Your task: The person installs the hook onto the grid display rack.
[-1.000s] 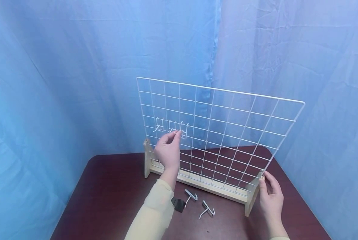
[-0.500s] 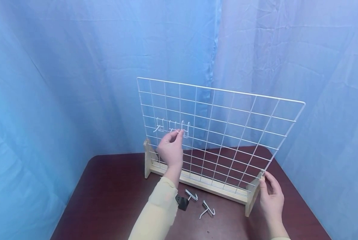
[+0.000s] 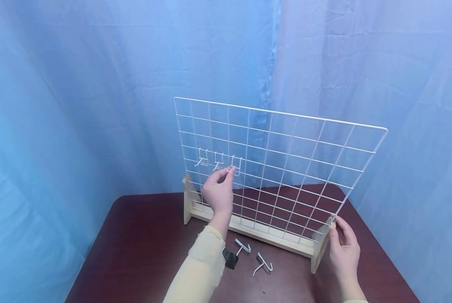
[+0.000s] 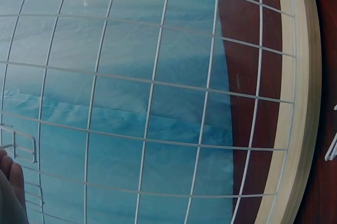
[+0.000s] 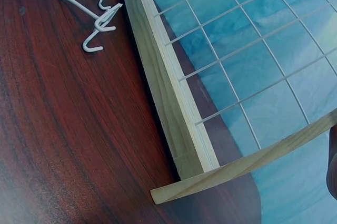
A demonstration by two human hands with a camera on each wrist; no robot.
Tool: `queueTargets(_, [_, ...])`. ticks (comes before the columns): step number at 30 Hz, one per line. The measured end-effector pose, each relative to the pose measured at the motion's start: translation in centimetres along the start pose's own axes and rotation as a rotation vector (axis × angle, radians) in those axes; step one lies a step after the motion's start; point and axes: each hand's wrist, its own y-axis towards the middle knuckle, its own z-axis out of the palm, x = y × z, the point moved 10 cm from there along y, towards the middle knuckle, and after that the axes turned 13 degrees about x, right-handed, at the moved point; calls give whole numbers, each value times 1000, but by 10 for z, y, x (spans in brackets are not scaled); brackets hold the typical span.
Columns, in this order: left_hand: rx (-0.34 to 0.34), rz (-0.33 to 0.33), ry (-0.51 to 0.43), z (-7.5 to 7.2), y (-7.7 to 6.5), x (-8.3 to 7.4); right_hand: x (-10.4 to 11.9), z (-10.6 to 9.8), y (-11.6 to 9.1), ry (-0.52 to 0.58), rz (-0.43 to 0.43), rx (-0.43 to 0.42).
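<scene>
In the head view, my left hand (image 3: 218, 194) pinches the arm of a white wire hook (image 3: 240, 165) between thumb and forefinger. The hook's two bent tops lie at a horizontal wire of the white grid panel (image 3: 283, 113); whether they are seated over it is too small to tell. Left of it, two similar hooks, an outer hook (image 3: 201, 161) and an inner hook (image 3: 216, 165), hang on the grid. My right hand (image 3: 345, 252) grips the top of the stand's right wooden upright (image 3: 318, 250) beside the panel's edge. Only some left fingertips (image 4: 16, 179) show in the left wrist view.
Two more white hooks lie on the dark red table (image 3: 135, 244) before the stand: a nearer hook (image 5: 89, 11) and a farther hook (image 3: 243, 246). The wooden base bar (image 3: 271, 240) runs between the uprights. Blue curtains (image 3: 116, 84) surround the table.
My left hand has shifted slightly right, and the pinched hook has moved right and then a little down against the grid. The right hand keeps its grip on the upright.
</scene>
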Motion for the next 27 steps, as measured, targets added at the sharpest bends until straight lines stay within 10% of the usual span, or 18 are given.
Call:
queueTargets(16, [33, -4, 37, 3, -5, 7, 13, 1, -2, 9, 0, 3])
queueTargets(27, [90, -142, 31, 2, -19, 40, 18, 1, -4, 16, -2, 0])
